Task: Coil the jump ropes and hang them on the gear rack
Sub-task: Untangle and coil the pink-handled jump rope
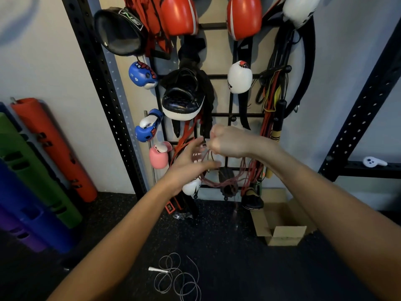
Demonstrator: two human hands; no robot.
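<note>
Right hand (225,141): fingers curled into a closed fist, gripping the top of a coiled red jump rope (219,181). Loops of this rope hanging below the fist, in front of the lower bars of the gear rack (217,115). Exact finger contact on the strands blurred; cannot tell beyond a closed grip.

Left hand (191,164): fingers extended and slightly spread, palm turned toward the coil, just beside the fist at its lower left. Contact with the rope strands not resolvable because of motion blur.

Both forearms raised toward the gear rack, a black wall-mounted grid of bars and pegs.

On the gear rack, above the hands: black-and-white focus pad (184,101), white glove (239,77), red boxing gloves (180,15). At the rack's left edge: blue gloves (142,76), pink glove (159,156). At the rack's right edge: bundle of resistance bands (272,92).

Below the gear rack, on the dark floor: loose grey jump rope (178,279) with white handle (158,269), uncoiled, well apart from both hands. Open cardboard box (282,222) at the rack's lower right.
</note>
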